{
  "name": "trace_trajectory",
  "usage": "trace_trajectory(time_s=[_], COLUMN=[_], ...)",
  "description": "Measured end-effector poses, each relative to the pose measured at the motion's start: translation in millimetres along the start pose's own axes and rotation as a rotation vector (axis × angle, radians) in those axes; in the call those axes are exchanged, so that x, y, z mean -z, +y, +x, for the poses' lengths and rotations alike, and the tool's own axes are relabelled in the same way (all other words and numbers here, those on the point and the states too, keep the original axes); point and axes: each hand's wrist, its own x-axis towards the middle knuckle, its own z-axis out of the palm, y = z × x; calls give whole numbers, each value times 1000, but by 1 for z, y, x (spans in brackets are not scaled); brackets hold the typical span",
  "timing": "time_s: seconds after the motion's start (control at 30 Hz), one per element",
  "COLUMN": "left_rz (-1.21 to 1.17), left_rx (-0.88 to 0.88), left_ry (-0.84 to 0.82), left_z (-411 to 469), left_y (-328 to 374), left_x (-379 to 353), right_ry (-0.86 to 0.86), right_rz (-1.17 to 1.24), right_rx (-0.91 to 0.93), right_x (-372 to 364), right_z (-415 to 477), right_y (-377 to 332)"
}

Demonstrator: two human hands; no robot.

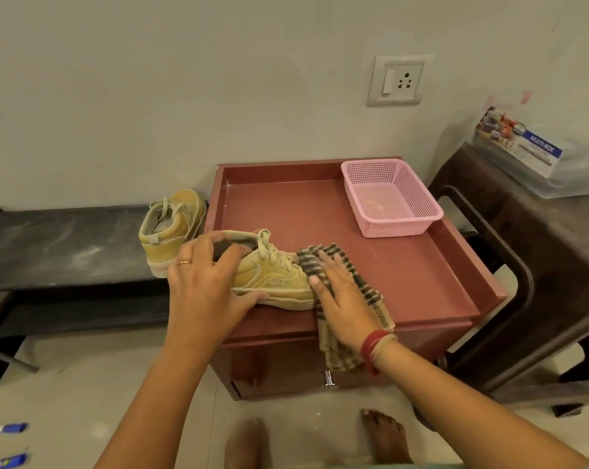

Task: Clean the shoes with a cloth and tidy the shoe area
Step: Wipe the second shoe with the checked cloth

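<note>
The left hand [205, 282] was seen clasped round the heel end of a tan lace-up shoe [273, 282], its fingers curled over the collar and its thumb laid along the near edge of the sole; a ring [185, 262] was worn on 1 finger. The right hand [340, 299] was laid flat, its fingers straight and spread, and was pressed on a striped brown-and-beige cloth [371, 296] at the toe of that shoe; nothing was gripped by it. Red bangles [374, 346] were worn at the right wrist. The cloth was draped over the toe, and its near end was hung over the front edge of a maroon cabinet [320, 214]. The shoe was stood on its sole at the near left of the cabinet's tray-like top, toe pointed right. A pink mesh basket [401, 228] was set at the far right corner of that top, well apart from the shoe. A second shoe [171, 228] of the same tan was stood just left of the cabinet on a low dark rack [66, 242], near the wall. A dark plastic stool [523, 231] was placed to the right of the cabinet, with a labelled plastic box [523, 154] rested on it. A wall socket [396, 81] was mounted above the cabinet. 2 blue-capped markers [12, 428] were left on the floor at the near left.
</note>
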Motion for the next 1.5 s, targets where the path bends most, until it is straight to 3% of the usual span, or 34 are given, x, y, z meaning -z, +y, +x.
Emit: trace_trajectory(time_s=[0.1,0.23,0.33,0.47,0.57,0.73,0.87,1.0,1.1,1.23,1.3,1.4,1.5], left_rz=[-91,-293,-335,-396,-380,-365,-584,-596,-638,-496,-377,-340,-355], left_rx=[35,250,373,366,352,346,577,667,569,110,-37,-75,-43], left_ry=[56,67,15,9,6,30,-20,-56,90,269,306,320,318], left_z=[4,4,3,5,4,4,10,8,7,9,9,8,6], left_y=[-4,-10,-17,-17,-17,-16,-15,-15,-9,1,2,0,-1], left_x=[5,9,6,5,6,8,15,19,22,26,25,23,23], right_ry=[85,81,69,196,311,123,136,133,158,155,178,327,438], right_rz=[0,-183,-191,198,262,86,59,54,145,383,581,709,546], right_rx=[-136,124,78,-209,-150,-72,-69,-43,-33,-36,-101,-116,51], right_x=[10,-7,-8,6,3,-14,-11,-12,-13,-1,8,23,34], right_z=[12,-9,-7,17,8,-7,-3,-6,-5,5,10,16,19], right_y=[5,-14,-5,5,-9,-18,-18,-18,-17,-20,-26,-34,-51])
